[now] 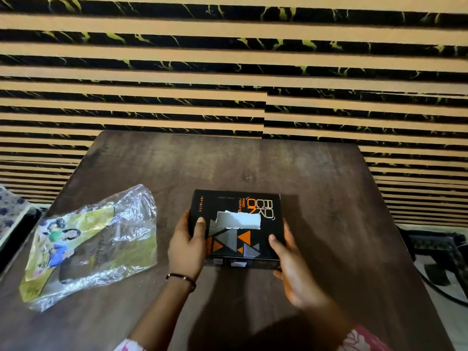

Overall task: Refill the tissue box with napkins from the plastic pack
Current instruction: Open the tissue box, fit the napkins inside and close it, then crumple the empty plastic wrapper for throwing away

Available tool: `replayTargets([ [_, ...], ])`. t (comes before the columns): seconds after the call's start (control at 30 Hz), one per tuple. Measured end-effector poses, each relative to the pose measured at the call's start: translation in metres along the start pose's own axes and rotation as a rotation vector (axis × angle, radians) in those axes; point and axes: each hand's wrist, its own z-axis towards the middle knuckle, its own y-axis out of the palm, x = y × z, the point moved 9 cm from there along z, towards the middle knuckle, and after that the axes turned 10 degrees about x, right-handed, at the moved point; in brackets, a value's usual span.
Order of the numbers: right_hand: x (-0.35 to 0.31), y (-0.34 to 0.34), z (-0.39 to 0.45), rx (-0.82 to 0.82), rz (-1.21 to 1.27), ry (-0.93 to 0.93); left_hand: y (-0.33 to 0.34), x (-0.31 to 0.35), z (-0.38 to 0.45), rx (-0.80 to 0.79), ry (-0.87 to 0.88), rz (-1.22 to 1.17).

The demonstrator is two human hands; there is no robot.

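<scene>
Both hands' grip on tissue box point(235, 225) | labels: "INFINITY", "keep rocking"

Both hands grip tissue box point(236, 225); plastic pack point(91, 245) left.

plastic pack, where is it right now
In the head view, the plastic pack lies on the table's left side, left of the tissue box, untouched.

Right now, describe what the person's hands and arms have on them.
Both hands are bare. The left hand has a thin dark bracelet at the wrist. The right hand wears nothing visible. Pink-and-white patterned sleeves show at the bottom edge.
</scene>
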Motion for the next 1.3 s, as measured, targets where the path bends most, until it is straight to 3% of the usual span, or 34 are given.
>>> replayTargets([
  [0.37, -0.088, 0.021, 0.115, 0.137, 0.125, 0.061, 0.077, 0.056, 0.114, -0.130, 0.074, 0.002],
  [0.7, -0.123, 0.041, 0.187, 0.127, 0.188, 0.037, 0.119, 0.082, 0.191, -0.202, 0.173, 0.017],
  [0.93, -0.143, 0.046, 0.217, 0.162, 0.229, 0.008, 0.144, 0.086, 0.224, -0.241, 0.239, 0.049],
  [1.17, -0.146, 0.045, 0.224, 0.168, 0.164, 0.011, 0.148, 0.084, 0.225, -0.261, 0.197, -0.029],
  [1.3, -0.137, 0.028, 0.194, 0.325, 0.092, 0.076, 0.143, 0.082, 0.220, -0.265, 0.163, 0.056],
])
